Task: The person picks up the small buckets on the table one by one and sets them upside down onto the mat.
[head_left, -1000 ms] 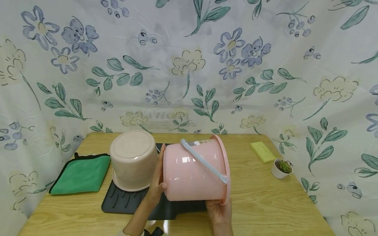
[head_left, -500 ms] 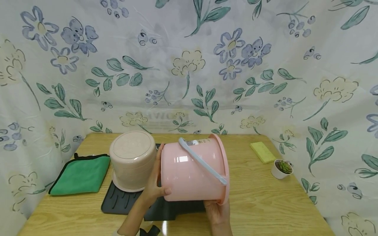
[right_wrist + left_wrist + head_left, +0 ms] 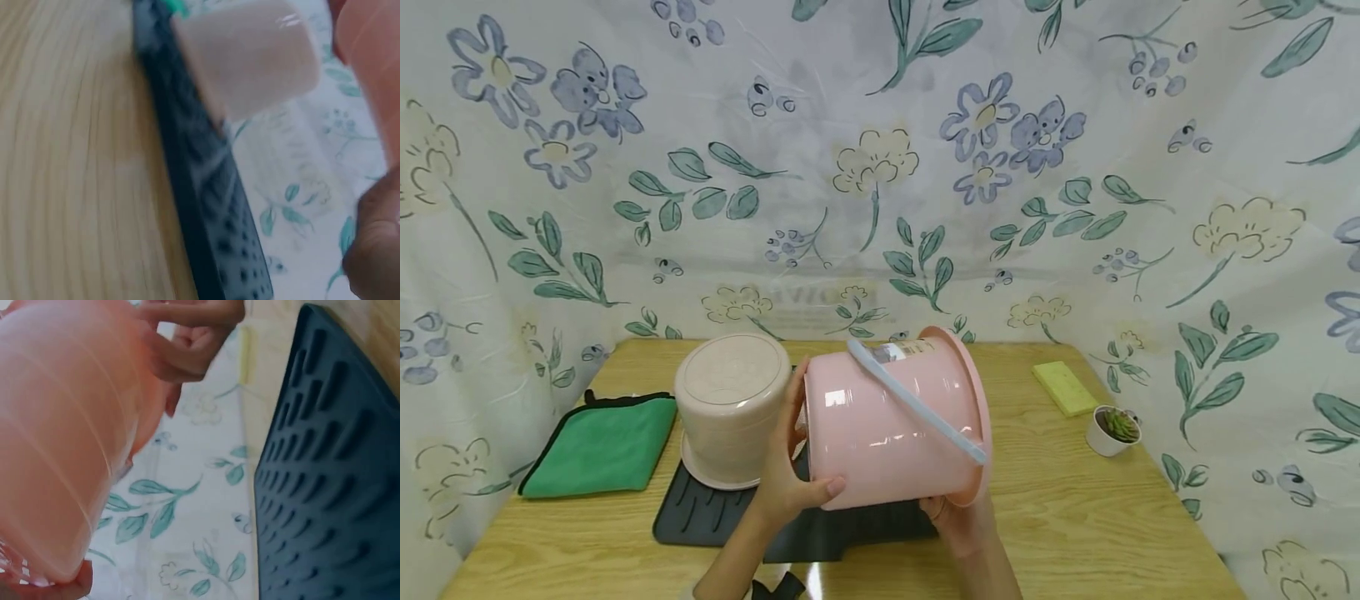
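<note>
A pink bucket (image 3: 880, 433) lies tipped on its side in the air, its open end to the right. Its pale blue handle (image 3: 917, 406) slants across the wall. At the base end, my left hand (image 3: 781, 479) grips the bucket, thumb on the lower wall and fingers up along the bottom. My right hand (image 3: 961, 523) holds it from underneath near the rim; most of those fingers are hidden in the head view. In the left wrist view, curled fingers of the right hand (image 3: 194, 344) show at the rim.
A cream bucket (image 3: 730, 417) stands upside down on a dark ridged drying mat (image 3: 696, 512). A folded green cloth (image 3: 602, 446) lies at the left. To the right are a yellow sponge (image 3: 1063, 388) and a small potted succulent (image 3: 1108, 433) on the wooden table (image 3: 1097, 525).
The pink bucket's rim end has risen and tilted up a little, while its base end has shifted slightly left. My left thumb lies further onto the wall, and the right forearm has swung right.
</note>
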